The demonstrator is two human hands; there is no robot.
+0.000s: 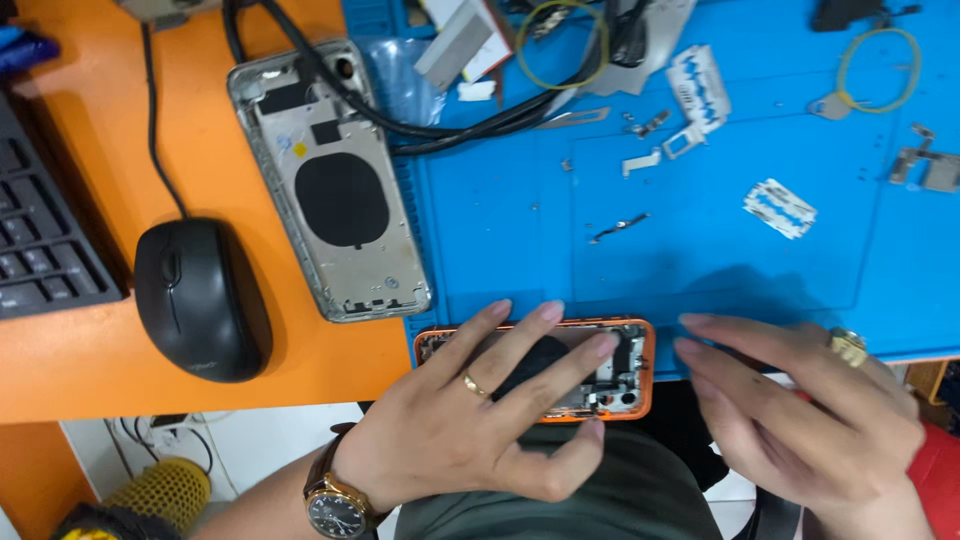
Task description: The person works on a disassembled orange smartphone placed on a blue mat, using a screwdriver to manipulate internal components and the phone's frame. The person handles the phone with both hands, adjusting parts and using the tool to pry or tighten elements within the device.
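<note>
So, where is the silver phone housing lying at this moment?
In the head view the silver phone housing lies upper left, across the orange desk and blue mat edge, right of the black mouse.

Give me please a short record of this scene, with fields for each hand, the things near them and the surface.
left hand: fingers spread over an orange-framed phone housing, touching it
right hand: open, beside the housing's right end, holding nothing visible
worn: wristwatch on the left wrist, a ring on each hand
work surface: blue mat on an orange desk
on the mat: razor blades, small metal parts
on the desk: silver phone housing, black mouse, keyboard
</note>
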